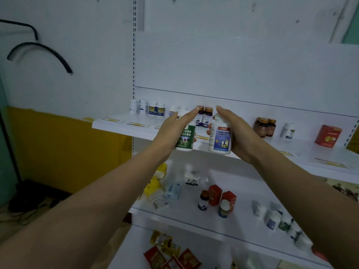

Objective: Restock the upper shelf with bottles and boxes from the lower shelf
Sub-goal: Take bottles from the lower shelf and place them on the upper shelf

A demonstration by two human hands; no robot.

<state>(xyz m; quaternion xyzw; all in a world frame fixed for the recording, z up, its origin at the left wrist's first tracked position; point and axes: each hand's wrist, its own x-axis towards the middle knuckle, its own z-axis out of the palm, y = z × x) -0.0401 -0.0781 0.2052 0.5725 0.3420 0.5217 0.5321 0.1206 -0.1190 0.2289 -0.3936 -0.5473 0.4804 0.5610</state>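
green-label bottle (pixel 186 140) gripped left hand (pixel 171 133), blue-label bottle (pixel 219 138) right hand (pixel 240 135)

Arms outstretched, left hand (pixel 171 133) grips green bottle (pixel 185 139), right hand (pixel 240 133) blue-labelled bottle (pixel 220 138)

The left hand (pixel 171 131) holds a green-labelled bottle (pixel 185 139) upright, and the right hand (pixel 239 133) holds a blue-labelled bottle (pixel 220 138) just beside it, both in front of the upper shelf (pixel 116 124). Amber bottles (pixel 265 127) and a red box (pixel 328 135) stand on that shelf. Two red boxes (pixel 222 197) stand on the lower shelf (pixel 242 226).
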